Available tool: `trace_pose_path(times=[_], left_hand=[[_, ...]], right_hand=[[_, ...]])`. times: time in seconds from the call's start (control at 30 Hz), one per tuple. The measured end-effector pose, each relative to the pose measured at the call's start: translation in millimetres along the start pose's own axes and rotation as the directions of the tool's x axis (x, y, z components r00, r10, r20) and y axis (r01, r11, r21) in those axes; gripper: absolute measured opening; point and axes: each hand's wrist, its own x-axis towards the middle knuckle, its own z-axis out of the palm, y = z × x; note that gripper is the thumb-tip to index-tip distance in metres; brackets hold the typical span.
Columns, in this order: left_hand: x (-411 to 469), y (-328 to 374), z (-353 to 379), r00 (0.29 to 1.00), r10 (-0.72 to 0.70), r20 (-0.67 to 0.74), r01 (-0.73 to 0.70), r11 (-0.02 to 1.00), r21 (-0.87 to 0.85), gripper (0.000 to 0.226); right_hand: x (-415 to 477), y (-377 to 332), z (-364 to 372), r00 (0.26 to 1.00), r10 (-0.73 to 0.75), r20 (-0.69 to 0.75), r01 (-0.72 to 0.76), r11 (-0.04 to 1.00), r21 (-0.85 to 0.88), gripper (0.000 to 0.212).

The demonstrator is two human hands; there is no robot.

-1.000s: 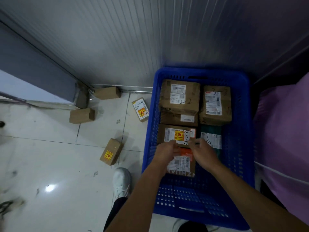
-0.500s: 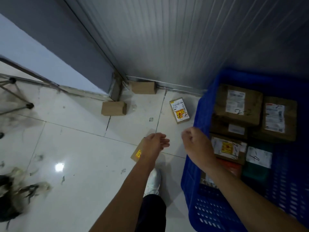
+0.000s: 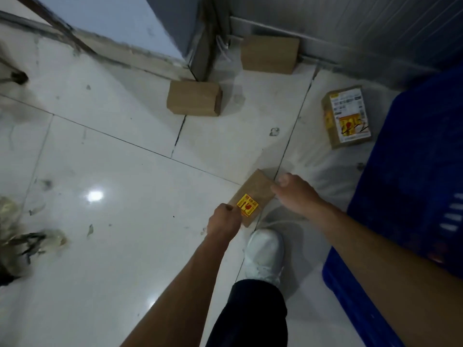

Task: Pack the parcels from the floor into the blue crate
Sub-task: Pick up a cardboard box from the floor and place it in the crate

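1. Task item. The sticker parcel [image 3: 251, 197], a small brown carton with a yellow-and-red sticker on its top face, lies on the tiled floor [image 3: 120, 246], set diagonally across a grout line.

2. Hand state.
- Left hand [image 3: 223, 222]: at the 7 o'clock corner of the sticker parcel, fingers curled tight and closed on that corner beside the sticker.
- Right hand [image 3: 294, 194]: at the 3 o'clock edge of the sticker parcel, fingers curled, a fingertip against the carton edge. The view does not show whether it has a grip.

3. Destination. The blue crate [image 3: 413, 171] stands at 3 o'clock from the sticker parcel, apart from it. Only its outer wall and rim are visible. The right forearm crosses the floor between the sticker parcel and the crate.

4. Surrounding items, bearings taken from the sticker parcel.
- 6 o'clock: a white shoe [image 3: 264, 254], just beside the parcel's near end, with a dark trouser leg [image 3: 250, 309] below it.
- 2 o'clock: a labelled parcel [image 3: 347, 116] with a white shipping label and yellow sticker, just beside the crate wall.
- 11 o'clock: a plain brown parcel [image 3: 194, 97], at the foot of a grey door post [image 3: 200, 46].
- 12 o'clock: a second plain parcel [image 3: 269, 53], against the wall base.
- 9 o'clock: blurred debris [image 3: 15, 234], well apart at the frame edge.
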Motion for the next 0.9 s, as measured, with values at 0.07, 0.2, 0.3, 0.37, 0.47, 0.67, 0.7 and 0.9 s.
trace_pose_path(times=[0.07,0.2,0.3,0.37,0.47,0.67,0.7,0.9], left_hand=[[18.7,-7.7,6.4,0.999,-0.049,-0.007,0.049,0.998,-0.039,0.046],[51.1,-23.1,16.4,0.991,-0.129,-0.015,0.124,0.974,-0.19,0.068],[50.1,-23.3,12.9,0.991,-0.134,-0.002,0.13,0.96,-0.25,0.055],[36.7,-13.5,5.9,0.991,-0.135,0.006,0.131,0.951,-0.281,0.043],[15.9,3.4,-0.8,0.995,-0.098,-0.02,0.088,0.95,-0.3,0.026],[-49.5,52.2,-9.7,0.978,0.062,-0.198,-0.104,0.973,-0.206,0.041],[-62.9,61.0,-10.5,0.973,0.087,-0.216,-0.132,0.97,-0.204,0.041],[-145.0,105.3,-8.6,0.91,0.24,-0.337,-0.313,0.932,-0.182,0.039]], right_hand=[[13.3,5.2,17.9,1.0,0.006,0.023,-0.007,1.0,0.029,0.038],[21.2,11.5,33.0,0.998,0.005,0.061,-0.01,0.996,0.091,0.064],[14.6,12.9,28.5,0.997,0.017,0.081,-0.026,0.994,0.104,0.06],[5.3,12.2,22.0,0.997,0.013,0.08,-0.022,0.993,0.113,0.053],[-14.1,9.6,5.4,0.997,0.0,0.072,-0.009,0.991,0.133,0.052],[-66.9,4.7,-45.6,1.0,-0.012,-0.006,0.013,0.983,0.185,0.048],[-77.2,4.2,-55.2,1.0,-0.012,-0.029,0.018,0.977,0.211,0.043],[-142.0,9.5,-108.4,0.988,-0.02,-0.152,0.076,0.925,0.373,0.031]])
